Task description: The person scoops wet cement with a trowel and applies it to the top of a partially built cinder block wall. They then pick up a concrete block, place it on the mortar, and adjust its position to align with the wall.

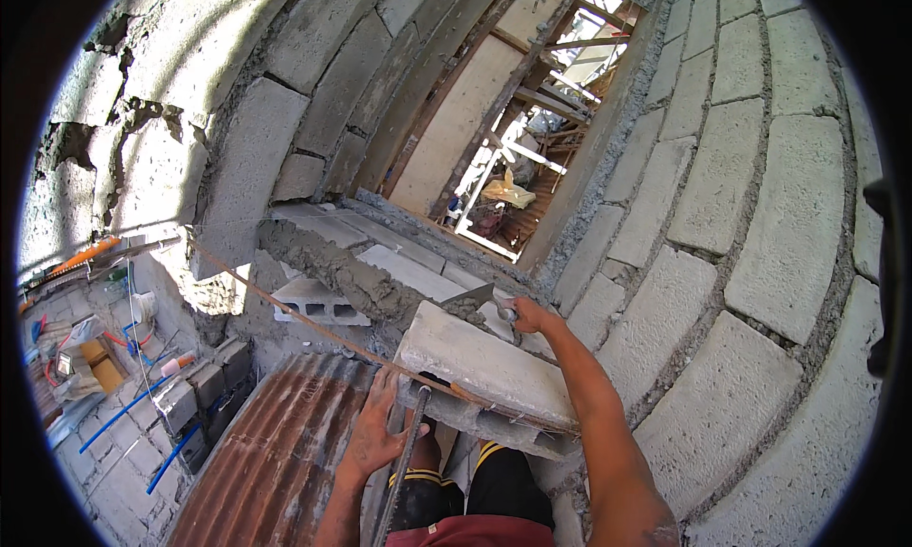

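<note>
My right hand (534,316) is closed around the handle of a trowel (481,294) that carries grey mortar. The trowel is held just beyond the far edge of a concrete hollow block (484,365) laid in front of me. My left hand (377,433) is open, fingers stretched up to the block's left end and thumb apart. Its thumb is close to a ribbed steel bar (400,462); whether they touch I cannot tell. A thin rusty rod (304,311) runs slantwise across the block's near edge. Wet mortar (342,276) lies in a thick ridge on the wall top beyond.
A block wall (703,272) rises on my right, another (256,139) at the left. Rusty corrugated sheet (285,443) lies left of my legs. Lower left, blue pipes (123,414) and clutter lie on a lower level. A framed opening (532,158) is ahead; another hollow block (318,302) sits below the mortar.
</note>
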### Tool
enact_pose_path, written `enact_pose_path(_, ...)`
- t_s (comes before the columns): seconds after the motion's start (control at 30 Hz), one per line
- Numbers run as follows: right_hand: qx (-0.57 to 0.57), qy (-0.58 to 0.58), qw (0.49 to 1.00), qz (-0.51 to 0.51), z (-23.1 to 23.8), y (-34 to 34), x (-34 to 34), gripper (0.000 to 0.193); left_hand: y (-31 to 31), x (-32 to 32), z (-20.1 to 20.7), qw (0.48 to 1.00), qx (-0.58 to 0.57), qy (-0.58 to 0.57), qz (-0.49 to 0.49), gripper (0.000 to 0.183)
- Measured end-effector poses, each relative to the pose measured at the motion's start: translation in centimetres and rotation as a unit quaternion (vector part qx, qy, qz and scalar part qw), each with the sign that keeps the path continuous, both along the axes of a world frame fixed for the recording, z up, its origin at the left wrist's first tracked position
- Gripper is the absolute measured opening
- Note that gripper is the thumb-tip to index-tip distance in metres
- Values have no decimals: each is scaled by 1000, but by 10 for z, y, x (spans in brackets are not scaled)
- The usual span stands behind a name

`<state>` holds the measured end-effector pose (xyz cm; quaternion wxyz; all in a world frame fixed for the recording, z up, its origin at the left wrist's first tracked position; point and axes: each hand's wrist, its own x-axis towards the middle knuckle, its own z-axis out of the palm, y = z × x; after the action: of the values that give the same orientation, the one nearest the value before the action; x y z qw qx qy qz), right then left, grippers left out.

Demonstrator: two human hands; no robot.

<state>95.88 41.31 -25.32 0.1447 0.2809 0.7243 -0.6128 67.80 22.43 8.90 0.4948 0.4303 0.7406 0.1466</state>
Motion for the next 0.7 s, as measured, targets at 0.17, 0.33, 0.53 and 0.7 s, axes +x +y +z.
enact_pose_path(0.17,-11,-67,997,35,2,-6,58,42,-3,1,-2,1000,-6,18,-14,94)
enact_pose_path(0.33,8,-241,966,90,48,4,112,46,-9,-3,-5,999,0,2,-33,96)
enact_pose_path(0.53,-111,-261,959,14,154,35,82,48,-11,-7,-12,997,22,-10,-72,97)
enact_pose_path(0.7,-112,-171,960,-191,310,13,69,55,-4,-16,-12,992,27,-67,-100,90)
